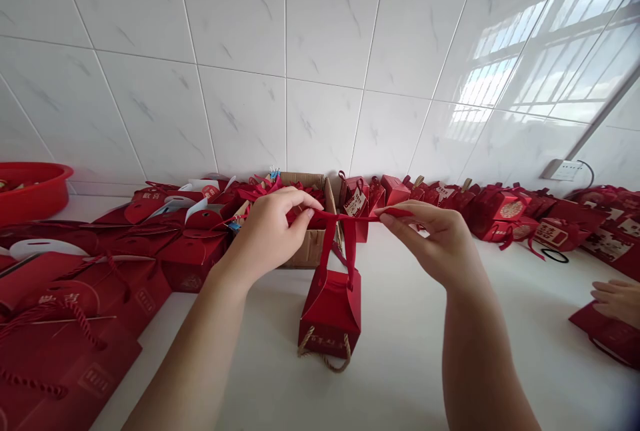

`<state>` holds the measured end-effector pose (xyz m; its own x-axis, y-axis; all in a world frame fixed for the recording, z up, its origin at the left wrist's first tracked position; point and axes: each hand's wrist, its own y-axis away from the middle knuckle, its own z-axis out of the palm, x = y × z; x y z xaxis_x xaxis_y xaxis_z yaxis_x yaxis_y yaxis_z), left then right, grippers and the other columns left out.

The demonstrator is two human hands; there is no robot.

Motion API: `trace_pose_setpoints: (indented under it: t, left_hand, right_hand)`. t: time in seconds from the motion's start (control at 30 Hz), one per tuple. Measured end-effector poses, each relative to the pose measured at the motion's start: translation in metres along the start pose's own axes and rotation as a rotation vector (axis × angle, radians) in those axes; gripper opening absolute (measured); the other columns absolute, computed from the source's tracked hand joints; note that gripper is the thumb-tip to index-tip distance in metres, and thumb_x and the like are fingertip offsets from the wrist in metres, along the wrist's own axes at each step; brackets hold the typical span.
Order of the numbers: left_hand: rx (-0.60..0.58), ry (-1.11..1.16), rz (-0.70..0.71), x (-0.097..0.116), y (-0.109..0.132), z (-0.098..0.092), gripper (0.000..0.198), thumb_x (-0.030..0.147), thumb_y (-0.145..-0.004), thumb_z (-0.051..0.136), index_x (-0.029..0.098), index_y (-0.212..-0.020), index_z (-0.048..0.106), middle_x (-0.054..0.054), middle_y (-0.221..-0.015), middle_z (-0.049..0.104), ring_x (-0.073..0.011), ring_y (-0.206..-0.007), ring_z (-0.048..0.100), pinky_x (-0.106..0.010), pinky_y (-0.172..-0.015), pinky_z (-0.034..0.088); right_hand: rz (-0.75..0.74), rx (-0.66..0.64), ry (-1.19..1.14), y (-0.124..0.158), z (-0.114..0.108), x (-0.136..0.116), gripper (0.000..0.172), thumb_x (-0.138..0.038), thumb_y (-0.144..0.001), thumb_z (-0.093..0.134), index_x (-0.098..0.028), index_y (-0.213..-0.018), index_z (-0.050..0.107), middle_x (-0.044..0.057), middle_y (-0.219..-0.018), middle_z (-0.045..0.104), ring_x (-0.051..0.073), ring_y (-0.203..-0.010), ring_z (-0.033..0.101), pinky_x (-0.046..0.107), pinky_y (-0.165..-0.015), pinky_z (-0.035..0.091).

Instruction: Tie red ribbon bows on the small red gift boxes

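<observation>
A small red gift box [333, 311] with a folded top and a twisted gold cord at its front is in the middle of the view. From its top rises a red ribbon [327, 244] in two strands that meet above the box. My left hand [273, 231] pinches one end of the ribbon between thumb and fingers. On the other side my right hand [430, 234] pinches the opposite end. Between the two hands the ribbon is drawn nearly level, crossing over the box. Whether the box rests on the table or hangs just above it I cannot tell.
Behind the box stands an open cardboard carton [305, 248] of red ribbons. Many red boxes [195, 254] crowd the left; more [505, 208] line the wall at right. A red basin [35, 188] is far left. Another person's hand [620, 301] touches a red item at right.
</observation>
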<state>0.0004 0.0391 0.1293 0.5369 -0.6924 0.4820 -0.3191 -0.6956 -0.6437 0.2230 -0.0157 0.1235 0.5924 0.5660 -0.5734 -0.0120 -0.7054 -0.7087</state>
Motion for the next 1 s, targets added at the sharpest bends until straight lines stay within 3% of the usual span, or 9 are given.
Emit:
trace_pose_setpoints:
  t: [0.13, 0.23, 0.33, 0.43, 0.57, 0.63, 0.7, 0.83, 1.0]
  left_hand:
    - [-0.103, -0.014, -0.095, -0.011, -0.001, -0.007, 0.015, 0.028, -0.084, 0.050, 0.022, -0.083, 0.064, -0.001, -0.082, 0.067, -0.0175, -0.070, 0.059, -0.025, -0.059, 0.041]
    - [-0.159, -0.012, -0.160, -0.024, 0.000, -0.017, 0.014, 0.031, -0.083, 0.051, 0.023, -0.081, 0.062, 0.001, -0.070, 0.062, -0.0151, -0.058, 0.052, -0.024, -0.053, 0.035]
    - [-0.152, 0.094, -0.234, -0.035, 0.000, -0.028, 0.011, 0.031, -0.079, 0.056, 0.022, -0.077, 0.063, 0.001, -0.065, 0.058, -0.0139, -0.053, 0.045, -0.023, -0.049, 0.031]
    - [-0.168, 0.294, -0.351, -0.041, -0.004, -0.026, 0.007, 0.027, -0.072, 0.059, 0.021, -0.070, 0.062, 0.002, -0.062, 0.056, -0.0150, -0.056, 0.047, -0.022, -0.049, 0.035]
    - [-0.166, 0.886, -0.506, -0.043, -0.006, -0.003, 0.011, 0.023, -0.066, 0.050, 0.019, -0.056, 0.050, -0.004, -0.067, 0.064, -0.0213, -0.075, 0.059, -0.032, -0.071, 0.049]
    - [-0.117, 1.198, -0.576, -0.043, 0.000, 0.008, 0.014, 0.024, -0.065, 0.046, 0.019, -0.053, 0.042, -0.006, -0.065, 0.062, -0.0217, -0.071, 0.060, -0.038, -0.073, 0.051]
    - [-0.039, 1.344, -0.614, -0.045, 0.009, 0.015, 0.013, 0.023, -0.067, 0.043, 0.019, -0.055, 0.038, -0.001, -0.055, 0.050, -0.0163, -0.056, 0.054, -0.036, -0.066, 0.051]
    - [-0.018, 1.249, -0.607, -0.056, 0.026, 0.017, 0.016, 0.016, -0.063, 0.042, 0.019, -0.055, 0.029, 0.006, -0.049, 0.024, -0.0074, -0.041, 0.027, -0.019, -0.041, 0.033]
    - [-0.020, 1.023, -0.596, -0.076, 0.047, 0.018, 0.009, 0.017, -0.063, 0.042, 0.018, -0.056, 0.036, 0.005, -0.047, 0.027, -0.0076, -0.042, 0.021, -0.019, -0.040, 0.022]
  right_hand:
    - [0.083, -0.101, 0.152, 0.000, -0.011, 0.005, 0.017, -0.034, -0.081, 0.062, -0.021, -0.079, 0.072, 0.002, -0.074, 0.069, 0.019, -0.071, 0.062, 0.031, -0.061, 0.048]
    - [0.134, -0.279, 0.290, 0.004, -0.018, 0.012, 0.019, -0.032, -0.081, 0.059, -0.020, -0.070, 0.070, 0.002, -0.066, 0.067, 0.017, -0.060, 0.059, 0.029, -0.052, 0.044]
    - [0.177, -0.390, 0.341, 0.014, -0.023, 0.020, 0.021, -0.029, -0.081, 0.055, -0.020, -0.068, 0.068, 0.003, -0.067, 0.067, 0.017, -0.058, 0.059, 0.029, -0.052, 0.044]
    - [0.239, -0.401, 0.346, 0.029, -0.025, 0.026, 0.020, -0.029, -0.080, 0.052, -0.020, -0.069, 0.066, 0.003, -0.067, 0.067, 0.017, -0.058, 0.059, 0.029, -0.052, 0.044]
    - [0.309, -0.379, 0.313, 0.051, -0.021, 0.030, 0.021, -0.029, -0.081, 0.049, -0.020, -0.071, 0.065, 0.003, -0.066, 0.066, 0.017, -0.057, 0.057, 0.029, -0.052, 0.044]
    - [0.331, -0.362, 0.276, 0.063, -0.019, 0.032, 0.022, -0.030, -0.082, 0.049, -0.019, -0.070, 0.063, 0.003, -0.065, 0.064, 0.016, -0.056, 0.055, 0.028, -0.052, 0.043]
    - [0.352, -0.326, 0.243, 0.075, -0.017, 0.034, 0.023, -0.031, -0.083, 0.049, -0.019, -0.067, 0.060, 0.003, -0.062, 0.062, 0.016, -0.056, 0.053, 0.028, -0.051, 0.043]
    - [0.438, -0.143, 0.240, 0.098, -0.017, 0.043, 0.026, -0.036, -0.084, 0.050, -0.020, -0.065, 0.054, 0.002, -0.059, 0.056, 0.016, -0.054, 0.049, 0.028, -0.049, 0.040]
    - [0.529, 0.085, 0.271, 0.127, -0.020, 0.060, 0.028, -0.042, -0.081, 0.053, -0.021, -0.063, 0.054, 0.002, -0.056, 0.054, 0.016, -0.048, 0.047, 0.028, -0.044, 0.038]
